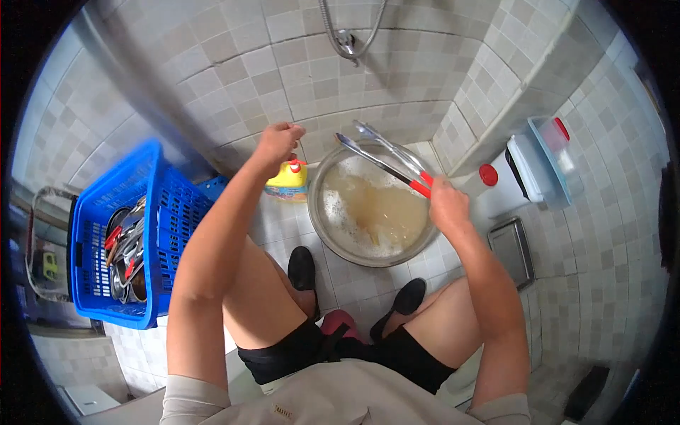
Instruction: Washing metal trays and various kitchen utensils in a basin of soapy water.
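Note:
My right hand (450, 207) grips the red handles of metal tongs (390, 159). The tongs' two arms are spread and point up and left over the far rim of a large round metal basin (314, 218). Cloudy brownish water (382, 204) with white foam fills much of the basin. My left hand (280, 142) is raised left of the basin, its fingers curled together, and nothing shows in them. Just below it stands a yellow bottle (287, 179) with a red cap, partly hidden by the hand.
At left, a blue plastic basket (154, 239) holds metal utensils (127, 249), some red-handled. A metal tray (512, 252) lies at right, below a white container (502, 183) with a red cap (488, 175). A shower hose (332, 32) hangs on the tiled wall ahead.

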`<state>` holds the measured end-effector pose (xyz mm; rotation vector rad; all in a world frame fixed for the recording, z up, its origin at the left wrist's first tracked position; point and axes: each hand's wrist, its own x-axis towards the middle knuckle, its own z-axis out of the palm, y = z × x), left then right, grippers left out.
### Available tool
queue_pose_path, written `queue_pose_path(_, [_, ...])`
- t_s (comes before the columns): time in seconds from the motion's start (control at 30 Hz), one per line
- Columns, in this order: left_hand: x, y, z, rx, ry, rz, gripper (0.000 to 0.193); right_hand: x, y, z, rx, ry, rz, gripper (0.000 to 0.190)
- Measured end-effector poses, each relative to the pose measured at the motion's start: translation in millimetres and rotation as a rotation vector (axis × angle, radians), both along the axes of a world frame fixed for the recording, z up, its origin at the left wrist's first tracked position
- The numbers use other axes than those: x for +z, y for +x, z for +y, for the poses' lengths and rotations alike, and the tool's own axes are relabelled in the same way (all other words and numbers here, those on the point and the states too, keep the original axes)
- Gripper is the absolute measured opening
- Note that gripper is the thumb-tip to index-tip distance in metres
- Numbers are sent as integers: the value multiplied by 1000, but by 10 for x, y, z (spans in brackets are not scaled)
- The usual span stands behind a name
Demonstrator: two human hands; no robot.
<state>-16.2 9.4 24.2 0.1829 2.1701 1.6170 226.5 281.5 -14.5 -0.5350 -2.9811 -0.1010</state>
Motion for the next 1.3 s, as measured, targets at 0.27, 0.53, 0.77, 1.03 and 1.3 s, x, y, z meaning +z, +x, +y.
queue_pose_path(0.27, [-77, 82, -12, -136, -111, 347, 25, -144, 45, 110, -6, 52, -124, 14])
queue_pose_path(0.53, [11, 110, 134, -163, -153, 352, 29, -17, 53, 172, -49, 22, -155, 14])
queue_pose_path(0.77, [27, 138, 203, -228, -254, 370, 34, -1, 130, 416, -26, -495, -258, 23])
queue_pose_path(1.03, [-39, 181, 240, -386, -270, 394, 35, 274, 81, 277, -192, -1281, -233, 21])
queue_pose_path(1.3, [-125, 765, 546, -453, 87, -327, 54, 421, 166, -9, -358, -1804, -111, 38])
